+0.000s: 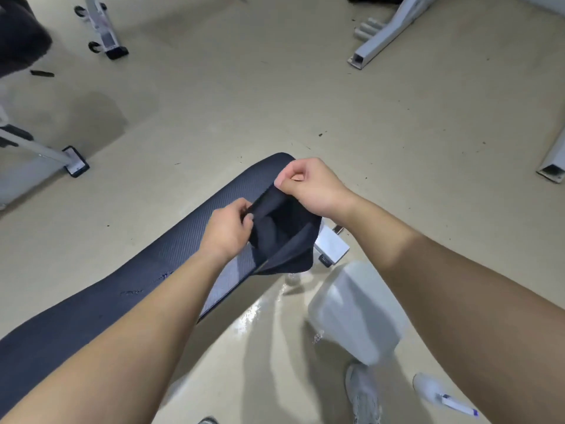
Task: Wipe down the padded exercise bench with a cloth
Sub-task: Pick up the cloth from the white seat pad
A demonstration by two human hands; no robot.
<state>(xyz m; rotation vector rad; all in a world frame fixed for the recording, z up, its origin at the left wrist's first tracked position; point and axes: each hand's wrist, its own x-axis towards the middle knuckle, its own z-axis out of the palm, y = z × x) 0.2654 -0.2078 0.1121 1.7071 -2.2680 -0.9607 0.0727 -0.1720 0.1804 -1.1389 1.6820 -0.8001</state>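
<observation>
A long dark padded bench runs from the lower left toward the middle of the view, its far end rounded. A dark cloth hangs above the bench's far part, stretched between both hands. My left hand pinches the cloth's left edge. My right hand is closed on the cloth's upper corner, higher and farther out. The cloth's lower part droops over the bench's right edge. Small wet spots show on the pad near my left forearm.
A white plastic jug stands on the floor right of the bench, with a wet patch beside it. The bench's metal foot sticks out under the cloth. White machine frames stand around the beige floor. White shoes at the bottom.
</observation>
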